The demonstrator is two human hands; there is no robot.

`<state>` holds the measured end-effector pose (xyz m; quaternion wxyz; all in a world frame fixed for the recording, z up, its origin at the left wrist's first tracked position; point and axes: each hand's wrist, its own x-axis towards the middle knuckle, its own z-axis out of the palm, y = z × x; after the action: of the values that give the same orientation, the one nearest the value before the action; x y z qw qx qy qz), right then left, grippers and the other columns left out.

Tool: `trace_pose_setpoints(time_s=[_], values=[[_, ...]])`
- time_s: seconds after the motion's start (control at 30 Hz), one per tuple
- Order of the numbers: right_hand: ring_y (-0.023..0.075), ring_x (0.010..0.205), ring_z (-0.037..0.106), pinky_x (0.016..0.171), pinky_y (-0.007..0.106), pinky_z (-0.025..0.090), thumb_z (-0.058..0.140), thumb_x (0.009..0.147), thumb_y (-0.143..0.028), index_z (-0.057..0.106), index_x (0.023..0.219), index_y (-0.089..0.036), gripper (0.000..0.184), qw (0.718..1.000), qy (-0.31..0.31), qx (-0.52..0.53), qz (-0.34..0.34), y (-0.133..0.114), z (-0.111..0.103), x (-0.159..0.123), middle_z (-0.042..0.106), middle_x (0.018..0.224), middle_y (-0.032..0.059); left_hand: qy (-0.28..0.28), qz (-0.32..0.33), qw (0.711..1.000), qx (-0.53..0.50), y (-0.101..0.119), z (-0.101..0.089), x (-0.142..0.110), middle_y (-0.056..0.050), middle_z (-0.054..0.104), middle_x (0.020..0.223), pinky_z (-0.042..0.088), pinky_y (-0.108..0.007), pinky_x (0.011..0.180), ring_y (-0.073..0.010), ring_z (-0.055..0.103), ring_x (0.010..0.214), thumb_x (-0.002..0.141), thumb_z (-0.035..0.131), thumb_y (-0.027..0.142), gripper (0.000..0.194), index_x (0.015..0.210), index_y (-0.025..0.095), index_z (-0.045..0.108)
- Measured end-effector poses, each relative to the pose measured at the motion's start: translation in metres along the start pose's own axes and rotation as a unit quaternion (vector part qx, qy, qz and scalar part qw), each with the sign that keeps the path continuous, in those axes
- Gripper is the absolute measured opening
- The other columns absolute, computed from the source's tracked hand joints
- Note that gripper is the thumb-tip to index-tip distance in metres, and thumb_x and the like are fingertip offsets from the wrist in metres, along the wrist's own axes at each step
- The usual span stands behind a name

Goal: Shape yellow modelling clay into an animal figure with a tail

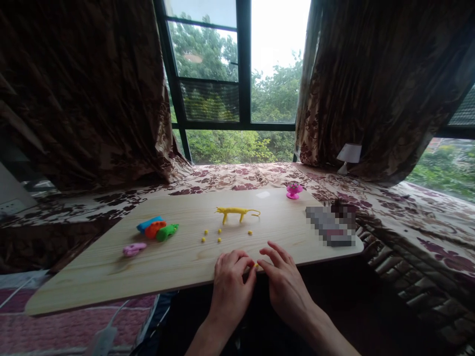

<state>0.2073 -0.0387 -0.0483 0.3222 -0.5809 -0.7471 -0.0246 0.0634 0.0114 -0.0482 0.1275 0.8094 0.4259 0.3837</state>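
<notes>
Near the front edge of the board, my left hand point(234, 272) has its thumb and forefinger pinched at a small bit of yellow modelling clay point(256, 265). From the other side, my right hand point(284, 274) meets the same bit with its fingertips; its other fingers are raised and bent, and its thumb is mostly hidden. Beyond the hands stands a yellow clay animal point(233, 211) with a long body, legs and a curled tail. Several small yellow clay balls point(219, 240) lie between the animal and my hands, with one ball point(250, 232) apart to the right.
On the left of the wooden board point(178, 267) lie blue point(150, 224), orange point(154, 229), green point(167, 232) and pink clay lumps point(134, 249). A pink clay figure point(293, 191) stands at the back right, near a blurred-out object point(330, 227). A small lamp point(349, 154) stands beyond.
</notes>
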Motion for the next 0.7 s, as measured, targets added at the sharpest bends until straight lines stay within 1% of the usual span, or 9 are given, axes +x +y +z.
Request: trace_pose_setpoints(time_s=[0.07,0.13,0.17,0.23,0.3,0.37,0.47,0.6,0.7], values=[[0.0242,0.128,0.030,0.101,0.046,0.034,0.040,0.072,0.002,0.059,0.109,-0.021,0.047,0.999,0.033,0.023,0.011,0.005,-0.006,0.002,0.052,0.121,0.0079,0.009,-0.037,0.996,-0.081,0.001,-0.006,0.000,-0.004,0.061,0.089,0.035,-0.045,0.095,-0.0222,0.055,0.093,0.077,0.056,0.025,0.010,0.076,0.021,0.064],[0.0233,0.125,0.035,0.100,0.045,0.036,0.041,0.076,0.000,0.058,0.110,-0.023,0.044,0.995,0.068,0.075,0.026,0.007,-0.014,0.002,0.053,0.119,0.0073,0.006,-0.118,0.967,-0.227,0.004,-0.015,-0.001,-0.004,0.064,0.091,0.041,-0.040,0.091,-0.0220,0.057,0.095,0.076,0.058,0.030,0.013,0.081,0.021,0.066],[0.0224,0.122,0.039,0.099,0.043,0.038,0.041,0.079,-0.004,0.058,0.109,-0.024,0.040,0.990,0.083,0.113,0.036,0.006,-0.018,0.001,0.054,0.118,0.0066,0.000,-0.172,0.933,-0.315,0.006,-0.020,-0.002,-0.003,0.065,0.092,0.044,-0.037,0.088,-0.0214,0.058,0.094,0.076,0.059,0.032,0.016,0.085,0.021,0.066],[0.0208,0.116,0.046,0.097,0.040,0.041,0.044,0.084,-0.012,0.058,0.107,-0.026,0.030,0.973,0.106,0.196,0.055,0.000,-0.026,-0.001,0.055,0.117,0.0054,-0.015,-0.272,0.835,-0.478,0.011,-0.029,-0.005,-0.003,0.068,0.091,0.047,-0.034,0.084,-0.0196,0.061,0.090,0.075,0.061,0.033,0.020,0.090,0.021,0.067],[0.0205,0.112,0.050,0.095,0.038,0.043,0.047,0.085,-0.017,0.059,0.104,-0.027,0.024,0.957,0.117,0.258,0.068,-0.010,-0.032,-0.002,0.056,0.116,0.0049,-0.022,-0.330,0.746,-0.578,0.017,-0.035,-0.008,-0.003,0.069,0.090,0.049,-0.034,0.083,-0.0179,0.063,0.086,0.073,0.064,0.032,0.019,0.087,0.020,0.068],[0.0209,0.110,0.052,0.095,0.037,0.044,0.050,0.084,-0.018,0.060,0.102,-0.027,0.022,0.946,0.119,0.291,0.071,-0.020,-0.035,-0.001,0.057,0.114,0.0048,-0.030,-0.350,0.707,-0.614,0.022,-0.037,-0.010,-0.004,0.070,0.088,0.050,-0.035,0.083,-0.0175,0.063,0.085,0.072,0.065,0.031,0.015,0.082,0.020,0.070],[0.0202,0.108,0.053,0.094,0.035,0.044,0.055,0.082,-0.017,0.061,0.102,-0.027,0.023,0.942,0.121,0.307,0.058,-0.028,-0.035,0.004,0.057,0.112,0.0043,-0.040,-0.348,0.706,-0.615,0.025,-0.035,-0.011,-0.005,0.070,0.086,0.051,-0.033,0.081,-0.0177,0.063,0.085,0.072,0.065,0.031,0.016,0.081,0.019,0.071],[0.0192,0.108,0.051,0.094,0.034,0.042,0.059,0.079,-0.015,0.060,0.104,-0.026,0.028,0.948,0.125,0.290,0.032,-0.030,-0.034,0.010,0.058,0.111,0.0037,-0.045,-0.326,0.733,-0.596,0.027,-0.033,-0.010,-0.006,0.070,0.085,0.050,-0.031,0.080,-0.0177,0.063,0.084,0.073,0.065,0.031,0.018,0.082,0.017,0.071],[0.0178,0.098,0.056,0.088,0.031,0.045,0.060,0.079,-0.016,0.061,0.099,-0.025,0.022,0.953,0.108,0.282,0.021,-0.030,-0.033,0.015,0.062,0.100,0.0026,-0.069,-0.302,0.755,-0.577,0.027,-0.034,-0.010,-0.006,0.070,0.087,0.048,-0.031,0.082,-0.0177,0.061,0.087,0.075,0.062,0.032,0.020,0.087,0.017,0.070]])
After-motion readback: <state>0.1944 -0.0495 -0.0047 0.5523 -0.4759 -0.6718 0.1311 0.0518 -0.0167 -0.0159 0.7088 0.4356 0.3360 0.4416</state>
